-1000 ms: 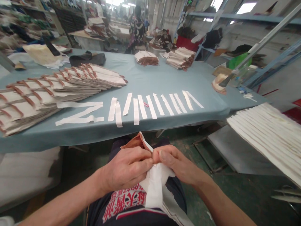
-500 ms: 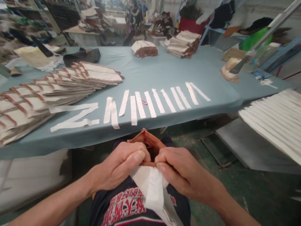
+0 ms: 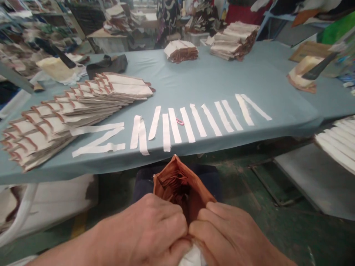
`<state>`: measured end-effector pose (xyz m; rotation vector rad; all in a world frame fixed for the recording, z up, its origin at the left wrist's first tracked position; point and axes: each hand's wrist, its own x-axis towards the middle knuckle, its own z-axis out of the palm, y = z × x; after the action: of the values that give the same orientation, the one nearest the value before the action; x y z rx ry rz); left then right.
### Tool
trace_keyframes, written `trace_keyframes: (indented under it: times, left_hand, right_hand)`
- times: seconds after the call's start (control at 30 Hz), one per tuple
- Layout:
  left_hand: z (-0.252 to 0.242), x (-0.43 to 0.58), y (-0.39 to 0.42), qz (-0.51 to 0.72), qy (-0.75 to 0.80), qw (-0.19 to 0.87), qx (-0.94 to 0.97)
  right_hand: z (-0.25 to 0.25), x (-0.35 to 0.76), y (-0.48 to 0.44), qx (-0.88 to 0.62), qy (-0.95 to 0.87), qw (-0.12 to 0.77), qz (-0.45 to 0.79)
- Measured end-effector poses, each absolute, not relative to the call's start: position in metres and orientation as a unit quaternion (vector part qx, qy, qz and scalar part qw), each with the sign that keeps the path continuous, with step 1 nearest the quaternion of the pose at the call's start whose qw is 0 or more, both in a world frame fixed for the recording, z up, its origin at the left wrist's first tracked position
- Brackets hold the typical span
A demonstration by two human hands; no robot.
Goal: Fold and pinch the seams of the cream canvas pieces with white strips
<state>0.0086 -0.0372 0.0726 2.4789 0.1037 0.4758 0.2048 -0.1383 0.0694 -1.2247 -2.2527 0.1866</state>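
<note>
Between my hands, over my lap, is a brown fabric pouch (image 3: 198, 181) with its mouth spread and folds showing inside. My left hand (image 3: 149, 229) is closed on its near left edge. On the near right edge my right hand (image 3: 224, 229) is closed too, the knuckles of both almost touching. White cloth (image 3: 192, 256) pokes out below my fingers at the bottom of the view; the rest of it is hidden. Beyond the pouch, white fabric strips (image 3: 188, 125) lie in a row along the table edge, with a small pink clip (image 3: 180, 122) among them.
A blue-green cloth covers the table (image 3: 194, 81). Overlapping brown-and-white fabric pieces (image 3: 55, 114) fan out on the left. Two fabric stacks (image 3: 181, 51) stand at the back. White layered pieces (image 3: 338, 144) rest on a stand at right. A dark-handled tool (image 3: 318, 68) lies at far right.
Both hands have drawn nearer to my body with the pouch, and its mouth shows wider. The white cloth below is now mostly out of view. The camera view has shifted left.
</note>
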Motion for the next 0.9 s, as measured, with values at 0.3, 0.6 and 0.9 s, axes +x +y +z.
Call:
trace_keyframes:
  times: [0.3, 0.6, 0.9]
  left_hand:
    - [0.042, 0.005, -0.039, 0.169, 0.000, 0.539, 0.825]
    - [0.053, 0.017, -0.028, 0.191, -0.001, 0.453, 0.871]
    - [0.038, 0.020, 0.003, 0.230, 0.054, 0.529, 0.815]
  right_hand:
    - [0.052, 0.213, -0.132, -0.453, -0.747, 0.350, 0.339]
    - [0.063, 0.227, -0.124, -0.481, -0.734, 0.295, 0.378]
    - [0.063, 0.221, -0.126, -0.486, -0.713, 0.389, 0.322]
